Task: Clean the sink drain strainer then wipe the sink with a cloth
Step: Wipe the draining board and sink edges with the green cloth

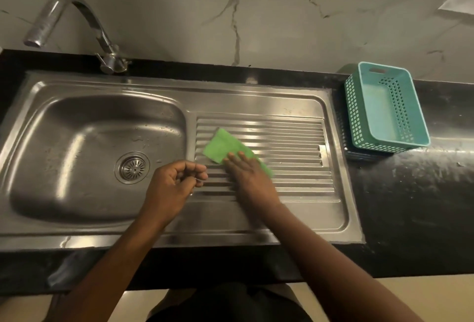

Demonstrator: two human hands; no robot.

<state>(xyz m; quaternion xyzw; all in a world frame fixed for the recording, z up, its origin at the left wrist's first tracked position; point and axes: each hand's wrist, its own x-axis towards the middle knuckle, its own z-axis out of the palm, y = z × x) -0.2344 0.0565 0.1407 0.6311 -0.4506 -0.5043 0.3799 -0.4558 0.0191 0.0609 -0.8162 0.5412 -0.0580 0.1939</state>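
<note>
A steel sink (64,121) has its basin at the left, and a round drain strainer (133,167) sits in the drain hole. To the right lies the ribbed draining board (289,142). A green cloth (223,147) lies flat on the board's left part. My right hand (246,175) presses on the cloth with flat fingers, covering its near right half. My left hand (177,183) hovers over the divide between basin and board, its fingers curled loosely; I cannot tell whether it pinches anything small.
A curved steel tap (77,13) rises at the back left. A teal plastic basket (384,108) stands on the black counter (415,193) to the right of the sink. A marbled wall runs behind.
</note>
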